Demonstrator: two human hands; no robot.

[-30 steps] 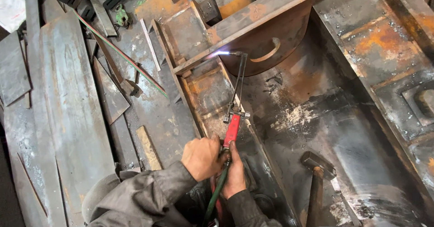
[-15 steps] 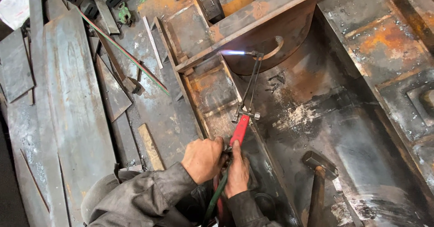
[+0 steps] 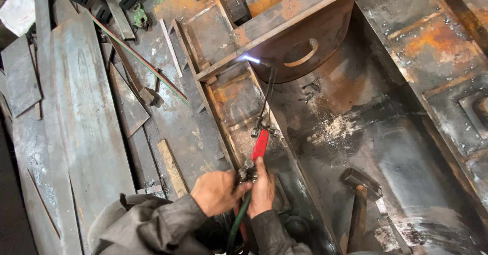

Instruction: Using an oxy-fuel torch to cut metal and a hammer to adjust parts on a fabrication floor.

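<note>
Gripping the cutting torch [image 3: 259,148]: left hand [image 3: 217,193]; right hand [image 3: 263,188]; both closed.

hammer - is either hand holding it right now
No, the hammer lies untouched on the rusty steel, while the left hand and right hand grip the cutting torch.

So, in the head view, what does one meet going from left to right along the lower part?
Long steel plate → wood strip → left hand → right hand on the torch → hammer.
</note>
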